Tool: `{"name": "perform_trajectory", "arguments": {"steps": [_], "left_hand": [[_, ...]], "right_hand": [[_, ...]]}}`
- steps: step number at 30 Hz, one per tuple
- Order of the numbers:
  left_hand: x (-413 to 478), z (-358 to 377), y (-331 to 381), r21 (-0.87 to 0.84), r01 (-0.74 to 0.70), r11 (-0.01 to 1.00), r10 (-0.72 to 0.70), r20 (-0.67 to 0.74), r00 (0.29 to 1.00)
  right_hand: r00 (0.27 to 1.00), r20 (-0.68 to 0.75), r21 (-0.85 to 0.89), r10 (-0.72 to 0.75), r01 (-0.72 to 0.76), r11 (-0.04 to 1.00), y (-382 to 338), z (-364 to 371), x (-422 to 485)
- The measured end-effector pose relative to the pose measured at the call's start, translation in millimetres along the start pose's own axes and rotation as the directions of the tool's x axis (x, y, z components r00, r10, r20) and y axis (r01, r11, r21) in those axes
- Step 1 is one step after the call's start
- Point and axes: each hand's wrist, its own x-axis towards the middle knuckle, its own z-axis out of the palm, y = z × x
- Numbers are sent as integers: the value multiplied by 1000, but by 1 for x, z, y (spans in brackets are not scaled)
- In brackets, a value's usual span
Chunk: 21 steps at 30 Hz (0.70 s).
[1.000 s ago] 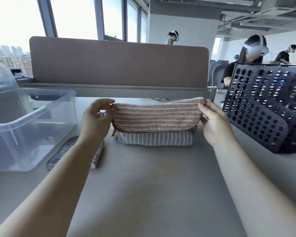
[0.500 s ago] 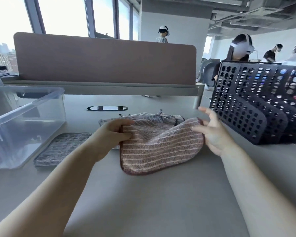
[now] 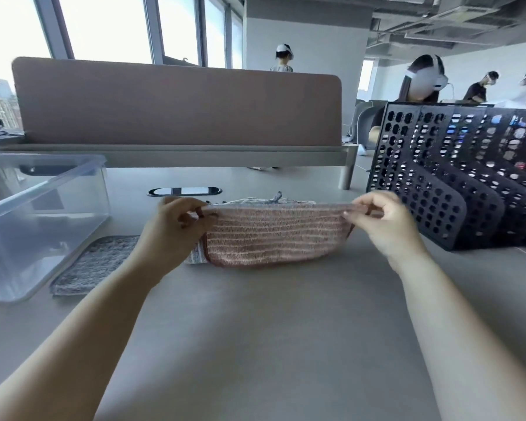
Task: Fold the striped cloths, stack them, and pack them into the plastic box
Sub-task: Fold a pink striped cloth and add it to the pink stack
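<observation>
Pinching the pink striped cloth (image 3: 274, 238) by its two upper corners, left hand (image 3: 176, 235) at one end and right hand (image 3: 387, 229) at the other. Keeping the fingers (image 3: 357, 209) of both hands closed tight on the top hem and on nothing else. Hanging the cloth as a taut band, with the lower edge bowing down to touch the surface (image 3: 271, 329), just in front of a paler cloth (image 3: 255, 201) lying behind it. Leaving a grey cloth (image 3: 97, 262) flat on the surface just beside the near corner of the plastic box (image 3: 73, 174). Leaving that box standing open on the left and showing no cloth inside.

Probably getting ready to lay this fold flat or onto the pile; nothing packed yet.

Risking, from here:
- Letting the layers slide apart, since only the hem is being gripped and the lower edge is already sagging in the middle.
- Dragging the hanging edge across the paler cloth behind and rumpling it, if lowering without lifting clear first.
- Setting the cloth down askew and ending up with a lopsided stack that is awkward to fit into the box.
- Knocking the right hand against the black file rack (image 3: 438, 189) standing near it, if swinging wide.
- Forgetting the grey cloth by the box, lying well apart from the others.
</observation>
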Motion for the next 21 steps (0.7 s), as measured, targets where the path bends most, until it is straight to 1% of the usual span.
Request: {"name": "perform_trajectory", "arguments": {"steps": [1, 2, 3, 4, 5, 6, 8, 9, 10, 11, 14, 16, 17, 18, 19, 21], "left_hand": [[-1, -2, 6, -156, 22, 987, -17, 36, 999], [-3, -2, 13, -351, 68, 934, -39, 90, 995], [-5, -1, 19, -518, 134, 845, -70, 142, 987], [-6, 2, 25, -622, 194, 759, -105, 177, 979], [-7, 7, 27, -647, 233, 726, -147, 185, 972], [-7, 14, 26, -616, 260, 744, -200, 167, 965], [-8, 28, 19, -431, 282, 857, -279, 72, 958], [-8, 32, 14, -335, 289, 897, -296, 31, 955], [-8, 34, 9, -263, 308, 914, -318, 7, 948], [-7, 35, 4, -225, 331, 916, -340, 1, 940], [-6, 32, -8, -215, 413, 885, -414, 44, 909], [-5, 29, -14, -208, 419, 884, -412, 76, 908], [-5, 28, -18, -179, 410, 894, -400, 92, 912], [-5, 26, -19, -134, 399, 907, -386, 115, 916], [-7, 25, -22, -90, 392, 915, -377, 150, 914], [-10, 26, -24, 12, 371, 928, -364, 231, 902]], "right_hand": [[999, 7, 182, 36, -36, 983, -5, -4, 1], [996, 52, 368, 69, -84, 926, -8, -7, 1], [991, 100, 507, 89, -128, 853, -10, -8, 1], [986, 125, 558, 111, -163, 814, -11, -8, 1], [981, 130, 536, 145, -192, 822, -9, -4, 2], [978, 106, 440, 178, -207, 874, -6, 0, 3], [982, 24, 161, 185, -186, 969, 2, 12, 3], [985, 2, 38, 175, -174, 984, 3, 17, 2], [984, -6, -35, 181, -181, 983, 5, 21, 1], [977, 8, -57, 211, -210, 976, 9, 25, 2], [935, 108, 28, 338, -343, 939, 19, 28, 3], [922, 128, 64, 365, -375, 925, 22, 28, 4], [931, 124, 32, 344, -350, 936, 25, 28, 4], [940, 129, -49, 315, -311, 949, 28, 27, 3], [948, 140, -157, 284, -262, 952, 29, 27, 1], [952, 170, -380, 256, -176, 908, 37, 26, 0]]}}
